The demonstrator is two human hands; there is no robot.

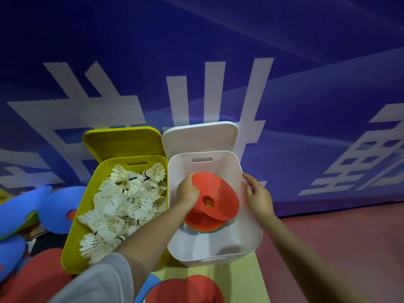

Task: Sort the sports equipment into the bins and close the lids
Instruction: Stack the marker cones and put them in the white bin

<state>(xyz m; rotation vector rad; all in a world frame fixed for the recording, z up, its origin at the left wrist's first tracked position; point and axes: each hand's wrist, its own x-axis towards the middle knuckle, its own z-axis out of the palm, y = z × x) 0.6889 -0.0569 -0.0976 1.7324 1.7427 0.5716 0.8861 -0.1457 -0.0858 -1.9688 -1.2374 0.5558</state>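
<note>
A blue banner [218, 51] with large white characters fills the background, standing behind the bins. To the right, a reddish floor [349, 248] runs along the foot of the banner. The bins stand on a pale yellow mat [240, 281], which shows in front of the white bin.

Two bins sit side by side, their walls touching. The yellow bin [74, 226] on the left has its yellow lid [122, 141] tipped up and back, open. It is piled with white feather shuttlecocks [122, 202], heaped up close to the rim. The white bin [251, 237] on the right has its white lid [201, 136] raised behind it in the same way. Inside it lies a low stack of flat disc cones; the top orange cone [218, 193] is tilted, its centre hole facing the camera, above the others.

The left hand [188, 193] reaches into the white bin and its grip is clamped on the left edge of the orange cone, fingers curled over the rim. The right hand [258, 195] rests on the right wall of the white bin with fingers straight and apart.

Left of the yellow bin lie blue foam pieces [54, 206] and a red piece [41, 272]. Another red piece [185, 289] sits at the bottom edge, near the white bin.
</note>
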